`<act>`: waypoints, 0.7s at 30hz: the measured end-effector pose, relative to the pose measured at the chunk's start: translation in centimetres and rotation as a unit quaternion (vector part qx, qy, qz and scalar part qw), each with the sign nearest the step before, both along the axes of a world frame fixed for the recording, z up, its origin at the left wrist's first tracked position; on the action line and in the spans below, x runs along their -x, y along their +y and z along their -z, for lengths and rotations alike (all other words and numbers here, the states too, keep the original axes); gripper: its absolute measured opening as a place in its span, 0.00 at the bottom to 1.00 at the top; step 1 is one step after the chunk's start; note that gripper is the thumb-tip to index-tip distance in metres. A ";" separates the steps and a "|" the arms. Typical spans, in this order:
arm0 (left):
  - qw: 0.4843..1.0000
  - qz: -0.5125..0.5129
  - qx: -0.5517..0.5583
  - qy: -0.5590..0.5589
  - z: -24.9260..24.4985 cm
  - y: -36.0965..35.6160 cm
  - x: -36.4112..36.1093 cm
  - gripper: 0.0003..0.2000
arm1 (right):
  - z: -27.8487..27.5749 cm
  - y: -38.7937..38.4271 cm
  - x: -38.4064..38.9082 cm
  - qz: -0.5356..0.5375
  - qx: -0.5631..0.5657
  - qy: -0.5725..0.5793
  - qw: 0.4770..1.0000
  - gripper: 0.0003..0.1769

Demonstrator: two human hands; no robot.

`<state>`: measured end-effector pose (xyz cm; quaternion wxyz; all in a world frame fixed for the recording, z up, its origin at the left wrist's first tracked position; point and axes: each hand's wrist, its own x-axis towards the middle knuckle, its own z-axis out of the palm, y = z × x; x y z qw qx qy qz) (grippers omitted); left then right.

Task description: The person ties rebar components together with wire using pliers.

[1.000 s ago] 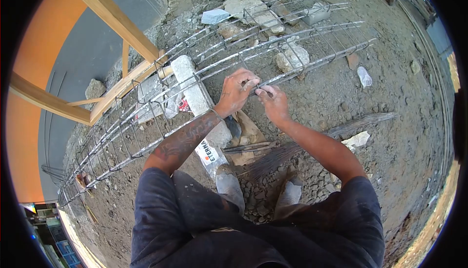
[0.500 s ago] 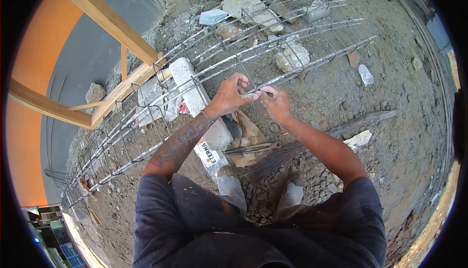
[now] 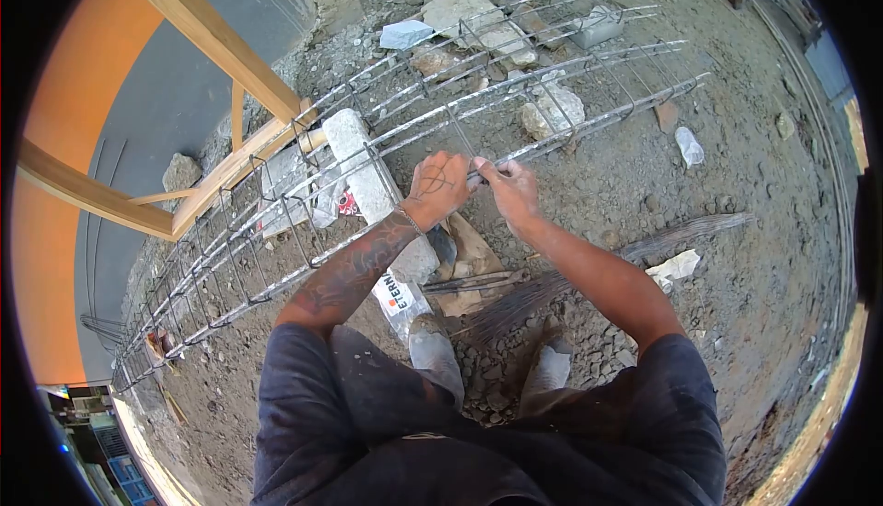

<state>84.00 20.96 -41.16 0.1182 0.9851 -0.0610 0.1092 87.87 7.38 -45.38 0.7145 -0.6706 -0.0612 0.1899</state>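
A long rebar cage (image 3: pixel 612 118), made of pale-streaked bars and thin dark stirrups, runs from lower left to upper right. My left hand (image 3: pixel 440 189) is closed over its near bar, back of the hand up and fingers mostly hidden. Just right of it, my right hand (image 3: pixel 511 195) pinches the same bar with thumb and fingers where a stirrup meets it. The two hands almost touch. Whether a thin wire lies between the fingertips is too small to tell. Under the cage, beside my left forearm, a concrete block (image 3: pixel 361 164) props the bars.
A bundle of thin wires (image 3: pixel 635 253) lies on the ground by my feet, next to a long dark tool (image 3: pixel 478 282). Stones (image 3: pixel 552 110) and rubble sit beneath the cage. A wooden frame (image 3: pixel 212 41) stands at left against an orange and grey wall (image 3: pixel 175 74).
My left hand has turned palm down and closed over the bar; before, its fingers were raised. My right hand has shifted slightly left and stays pinched at the bar.
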 end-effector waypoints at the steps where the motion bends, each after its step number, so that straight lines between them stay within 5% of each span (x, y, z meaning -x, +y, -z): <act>1: 0.988 -0.051 0.053 0.138 -0.1 0.1 -0.3 0.11 | 0.1 0.0 0.1 0.000 0.000 0.002 1.000 0.19; 2: 0.952 -0.100 0.104 0.270 -0.6 0.1 -0.6 0.12 | 0.3 0.0 0.1 0.000 0.003 0.000 1.000 0.19; 3: 0.952 -0.100 0.104 0.270 -1.2 0.1 -0.8 0.12 | 0.6 0.0 0.0 0.000 0.006 -0.004 1.000 0.18; 5: 0.785 -0.165 0.458 0.383 -2.2 0.3 -1.0 0.12 | 1.1 0.3 -0.1 0.012 0.000 -0.013 1.000 0.19; 8: 0.709 -0.190 0.554 0.393 -3.3 0.6 -1.1 0.12 | 1.6 0.3 -0.2 0.019 -0.033 -0.030 0.999 0.20; 14: 0.652 -0.219 0.646 0.329 -2.0 0.7 -1.1 0.08 | 2.2 0.1 -0.2 -0.003 -0.073 -0.028 0.997 0.18; 21: 0.699 -0.216 0.607 0.312 -1.3 0.5 -1.2 0.07 | 2.3 -1.0 -0.3 -0.038 -0.021 -0.041 0.998 0.15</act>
